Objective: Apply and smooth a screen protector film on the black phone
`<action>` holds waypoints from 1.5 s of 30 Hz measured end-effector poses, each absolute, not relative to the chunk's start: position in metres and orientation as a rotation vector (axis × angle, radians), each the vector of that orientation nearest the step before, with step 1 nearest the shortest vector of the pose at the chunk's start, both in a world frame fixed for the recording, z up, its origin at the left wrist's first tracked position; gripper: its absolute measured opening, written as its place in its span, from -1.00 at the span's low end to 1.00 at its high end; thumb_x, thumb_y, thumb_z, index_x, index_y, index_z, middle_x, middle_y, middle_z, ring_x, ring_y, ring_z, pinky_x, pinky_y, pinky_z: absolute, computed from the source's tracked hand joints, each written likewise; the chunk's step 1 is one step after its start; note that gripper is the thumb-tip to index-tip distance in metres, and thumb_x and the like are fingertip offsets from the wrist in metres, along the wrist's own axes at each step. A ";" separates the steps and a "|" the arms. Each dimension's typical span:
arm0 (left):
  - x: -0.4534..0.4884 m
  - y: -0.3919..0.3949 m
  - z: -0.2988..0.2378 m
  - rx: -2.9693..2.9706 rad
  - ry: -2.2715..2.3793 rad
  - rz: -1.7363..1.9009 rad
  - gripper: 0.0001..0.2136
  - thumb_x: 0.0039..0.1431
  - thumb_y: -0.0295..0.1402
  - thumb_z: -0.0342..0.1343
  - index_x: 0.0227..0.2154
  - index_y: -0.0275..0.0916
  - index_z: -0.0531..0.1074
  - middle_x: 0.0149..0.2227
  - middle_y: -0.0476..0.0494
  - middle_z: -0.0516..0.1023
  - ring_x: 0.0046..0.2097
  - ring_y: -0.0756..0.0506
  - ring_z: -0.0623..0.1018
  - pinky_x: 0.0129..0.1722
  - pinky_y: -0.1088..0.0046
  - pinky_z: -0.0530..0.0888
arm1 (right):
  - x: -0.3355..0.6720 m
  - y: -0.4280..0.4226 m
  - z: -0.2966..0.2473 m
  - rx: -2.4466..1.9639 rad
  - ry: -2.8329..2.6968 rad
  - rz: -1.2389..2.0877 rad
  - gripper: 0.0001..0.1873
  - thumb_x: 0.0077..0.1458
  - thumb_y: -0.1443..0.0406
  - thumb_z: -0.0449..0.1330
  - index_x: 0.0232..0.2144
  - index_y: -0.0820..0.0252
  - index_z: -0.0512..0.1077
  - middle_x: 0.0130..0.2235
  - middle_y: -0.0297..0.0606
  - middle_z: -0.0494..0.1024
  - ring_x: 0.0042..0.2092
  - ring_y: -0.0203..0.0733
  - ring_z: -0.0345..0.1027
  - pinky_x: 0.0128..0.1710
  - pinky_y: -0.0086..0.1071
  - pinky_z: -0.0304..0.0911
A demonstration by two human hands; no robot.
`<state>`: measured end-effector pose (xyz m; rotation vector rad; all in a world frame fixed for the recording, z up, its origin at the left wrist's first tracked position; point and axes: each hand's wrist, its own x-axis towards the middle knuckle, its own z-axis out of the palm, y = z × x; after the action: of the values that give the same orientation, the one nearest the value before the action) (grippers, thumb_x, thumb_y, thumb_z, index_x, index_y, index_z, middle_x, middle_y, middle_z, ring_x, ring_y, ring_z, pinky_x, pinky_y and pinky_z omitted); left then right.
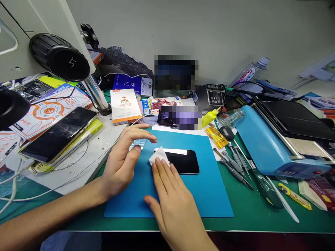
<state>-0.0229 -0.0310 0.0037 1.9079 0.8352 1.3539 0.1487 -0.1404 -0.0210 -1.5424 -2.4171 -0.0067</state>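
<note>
A smartphone [187,163] with a black screen lies face up on a blue mat [209,198]. Along its far long edge runs a white strip [180,152]. My right hand [172,198] presses a folded white wipe [159,156] under its fingertips onto the phone's left end; the fingers lie close together and the thumb points off to the left. To the left of the phone, my left hand [121,162] hovers above the mat, holding nothing, with fingers curved and the thumb apart from them. Beneath it, a clear plastic piece [137,143] partly shows.
Precision screwdrivers [234,158], a yellow cutter [295,196] and a blue machine [261,139] crowd the right side. A larger phone [60,134] rests on the left below a microscope stand [96,94]. Boxes [125,106] and a yellow bottle [210,117] stand behind the mat.
</note>
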 end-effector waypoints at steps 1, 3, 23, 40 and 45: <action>-0.023 -0.031 0.004 1.898 0.828 1.356 -0.71 0.40 -0.50 -0.09 -0.01 -0.11 0.49 0.00 -0.07 0.58 0.30 -0.19 0.40 0.36 0.11 0.28 | 0.151 -0.149 -0.022 -1.529 -2.429 -0.029 -0.31 0.45 0.12 0.06 0.42 0.49 0.15 0.46 0.00 0.15 0.47 0.06 0.05 0.42 -0.06 0.18; -0.022 -0.031 0.003 1.838 0.807 1.369 -0.70 0.41 -0.48 -0.10 -0.03 -0.11 0.51 0.00 -0.07 0.59 0.30 -0.21 0.40 0.37 0.09 0.26 | 0.154 -0.155 -0.023 -1.525 -2.425 -0.042 -0.32 0.44 0.13 0.08 0.42 0.46 0.16 0.46 -0.03 0.15 0.47 0.04 0.05 0.43 -0.09 0.17; -0.017 -0.031 -0.008 1.628 0.879 1.273 -0.69 0.50 -0.35 -0.13 -0.09 -0.08 0.57 -0.01 -0.09 0.58 0.31 -0.22 0.39 0.38 0.10 0.22 | 0.136 -0.115 -0.029 -1.664 -2.284 -0.010 -0.32 0.50 0.07 -0.06 0.39 0.51 0.22 0.44 0.05 0.20 0.46 0.09 0.09 0.45 -0.05 0.11; -0.019 -0.030 -0.009 1.665 0.941 1.170 -0.70 0.52 -0.30 -0.13 -0.06 -0.06 0.54 0.04 -0.05 0.55 0.33 -0.17 0.36 0.38 0.21 0.22 | 0.153 -0.114 -0.028 -1.683 -2.252 -0.084 -0.32 0.50 0.04 -0.08 0.38 0.48 0.25 0.43 -0.01 0.23 0.44 0.06 0.13 0.41 -0.05 0.20; -0.019 -0.030 -0.008 1.632 0.924 1.191 -0.70 0.52 -0.30 -0.13 -0.06 -0.06 0.55 0.03 -0.08 0.56 0.33 -0.21 0.34 0.37 0.13 0.22 | 0.165 -0.154 -0.025 -1.598 -2.375 -0.208 -0.30 0.47 0.04 0.00 0.36 0.54 0.26 0.41 0.05 0.26 0.40 0.12 0.22 0.30 -0.07 0.37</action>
<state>-0.0186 -0.0299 -0.0076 1.6319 0.9236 1.1906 0.1651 -0.1543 -0.0250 -1.5979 -2.3748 -0.2079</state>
